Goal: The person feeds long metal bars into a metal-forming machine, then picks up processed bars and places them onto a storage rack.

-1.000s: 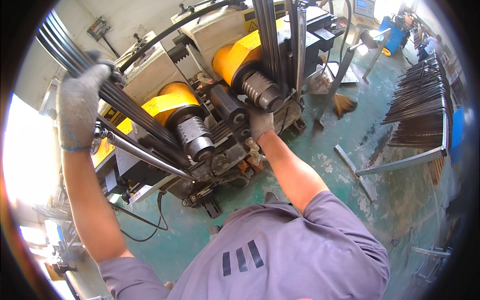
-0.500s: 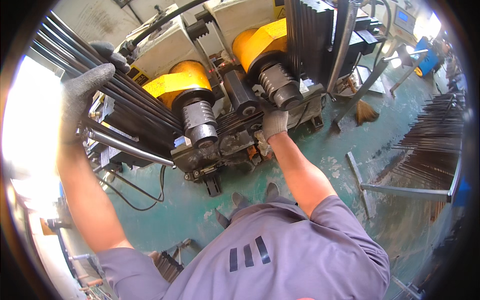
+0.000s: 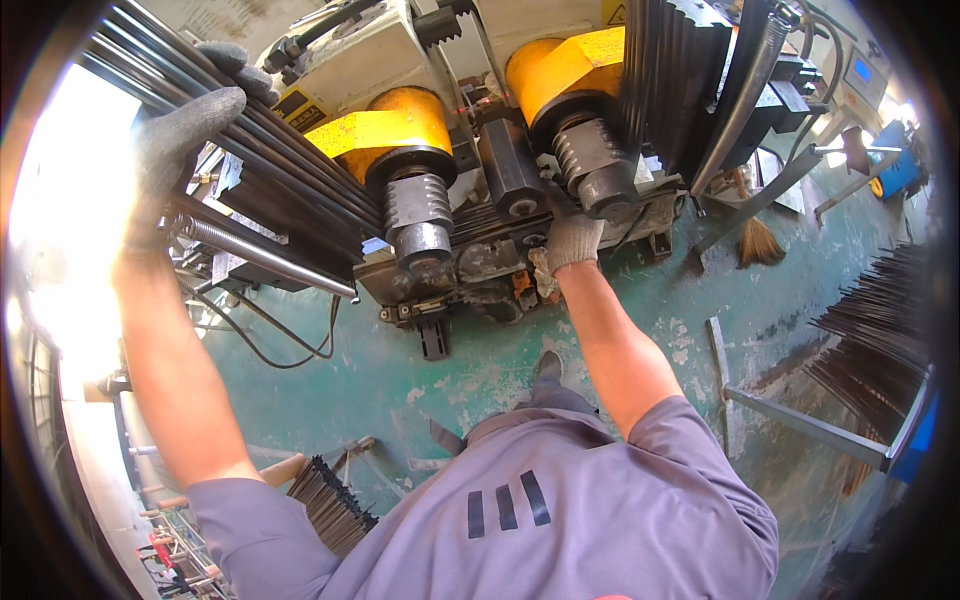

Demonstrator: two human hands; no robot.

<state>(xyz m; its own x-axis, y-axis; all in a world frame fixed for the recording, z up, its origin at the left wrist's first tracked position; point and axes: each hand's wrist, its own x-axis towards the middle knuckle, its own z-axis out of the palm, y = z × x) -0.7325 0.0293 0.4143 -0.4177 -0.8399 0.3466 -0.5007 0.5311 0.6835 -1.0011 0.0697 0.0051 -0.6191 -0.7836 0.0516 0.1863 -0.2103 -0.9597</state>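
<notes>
My left hand [image 3: 180, 135], in a dark grey glove, is closed round a bundle of long dark metal rods [image 3: 275, 140]. The rods slope down toward the left of two grooved metal rollers [image 3: 418, 205]. My right hand [image 3: 574, 238], in a lighter glove, reaches in below the right grooved roller [image 3: 592, 165]. Its fingers are hidden in shadow by the roller, so what they touch does not show. Between the rollers sits a black six-sided block [image 3: 511, 170], with dark rods [image 3: 480, 225] lying crosswise below it.
Yellow housings [image 3: 405, 120] carry the rollers on a pale machine. A spring-wrapped bar [image 3: 265, 258] juts out at left. On the green floor [image 3: 460, 385] are a broom [image 3: 760, 243], a metal frame [image 3: 800, 420] by stacked rods [image 3: 875, 330], and another rod bundle [image 3: 330, 510].
The whole view has shifted, so the machine sits a little farther right. My left hand still grips the rods, and my right hand stays by the right roller. Only one shoe shows now.
</notes>
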